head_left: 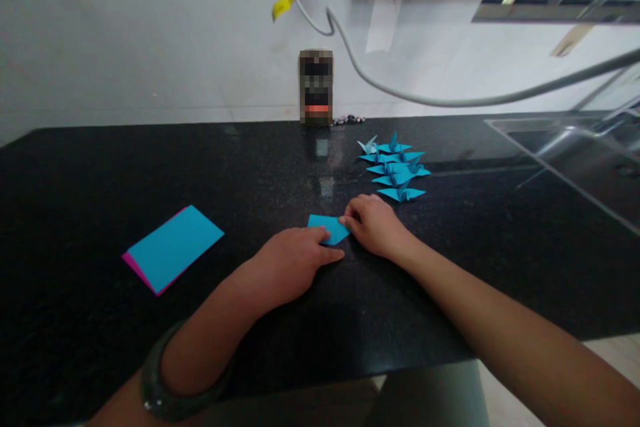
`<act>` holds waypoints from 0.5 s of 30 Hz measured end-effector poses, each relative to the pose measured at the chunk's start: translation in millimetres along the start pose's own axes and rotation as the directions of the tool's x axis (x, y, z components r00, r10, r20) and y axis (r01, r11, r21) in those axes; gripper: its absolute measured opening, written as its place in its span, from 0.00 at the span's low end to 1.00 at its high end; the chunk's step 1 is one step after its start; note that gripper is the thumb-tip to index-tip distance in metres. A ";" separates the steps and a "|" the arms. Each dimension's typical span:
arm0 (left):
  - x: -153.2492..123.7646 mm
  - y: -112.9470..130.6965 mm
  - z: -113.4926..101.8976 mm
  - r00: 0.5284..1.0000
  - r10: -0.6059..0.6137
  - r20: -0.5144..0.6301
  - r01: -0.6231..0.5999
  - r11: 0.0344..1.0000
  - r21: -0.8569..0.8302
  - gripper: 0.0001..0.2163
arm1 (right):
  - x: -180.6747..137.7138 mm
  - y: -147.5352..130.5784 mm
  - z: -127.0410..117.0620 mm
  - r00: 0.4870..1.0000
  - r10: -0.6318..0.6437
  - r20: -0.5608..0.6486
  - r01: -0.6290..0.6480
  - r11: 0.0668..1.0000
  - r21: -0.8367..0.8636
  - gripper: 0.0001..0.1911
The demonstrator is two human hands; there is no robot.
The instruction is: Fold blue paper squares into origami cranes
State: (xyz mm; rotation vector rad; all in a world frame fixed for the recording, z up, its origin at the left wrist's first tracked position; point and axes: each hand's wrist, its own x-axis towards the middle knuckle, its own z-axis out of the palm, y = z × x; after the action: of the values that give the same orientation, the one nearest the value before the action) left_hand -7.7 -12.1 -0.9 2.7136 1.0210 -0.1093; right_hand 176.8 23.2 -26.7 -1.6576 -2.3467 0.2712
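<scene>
— What are the hands on?

— A small folded blue paper (327,228) lying flat on the black table (75,173). The left hand (290,263) presses down on its near edge, fingers together and flat. The right hand (375,223) pinches the paper's right corner, fingertips closed on it.

— What else lies around them?

— Just beyond the right hand, a cluster of folded blue paper cranes (397,170), close but not touching it. Well to the left of the left hand, a stack of blue sheets (173,247) with a pink edge showing underneath. Farther back, beyond both hands, a blurred phone (316,87) leans upright against the wall. A grey cable (400,90) hangs above the table, and a steel sink (575,153) sits far right of the right hand.

— Anything in the way?

— The left hand's fingers cover the paper's near part; between the hands and the stack the table is bare.
</scene>
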 end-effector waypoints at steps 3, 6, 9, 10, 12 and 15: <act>0.9 0.7 1.3 0.999 -0.033 -0.037 0.032 0.999 -0.037 0.20 | 0.4 0.5 0.1 1.000 -0.001 -0.005 0.001 1.000 0.001 0.07; 2.3 6.9 2.4 0.998 -0.045 -0.031 0.046 0.999 0.003 0.20 | 0.6 0.9 -0.1 1.000 -0.002 -0.009 0.002 1.000 0.000 0.07; 2.8 10.9 2.4 0.998 -0.058 -0.006 0.058 0.998 0.014 0.20 | 0.2 0.7 -0.3 1.000 0.000 0.000 0.000 1.000 0.003 0.07; 2.9 11.2 2.3 0.998 -0.060 -0.001 0.060 0.998 0.013 0.20 | 0.0 0.4 -0.4 1.000 0.000 -0.003 0.000 1.000 0.003 0.07; 3.1 10.6 2.1 0.998 -0.063 0.000 0.063 0.998 0.019 0.20 | -0.5 -0.1 -0.4 1.000 -0.001 -0.007 0.001 1.000 0.002 0.07; 3.2 9.8 2.1 0.997 -0.072 -0.008 0.073 0.997 0.038 0.19 | -0.1 0.3 -0.7 1.000 0.000 -0.007 0.000 1.000 0.006 0.07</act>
State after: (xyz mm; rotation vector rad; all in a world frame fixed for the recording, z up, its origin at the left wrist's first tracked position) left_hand 1.2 -17.7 -1.4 2.7131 1.1308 -0.1348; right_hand 177.3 23.2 -26.2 -1.6533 -2.3385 0.2723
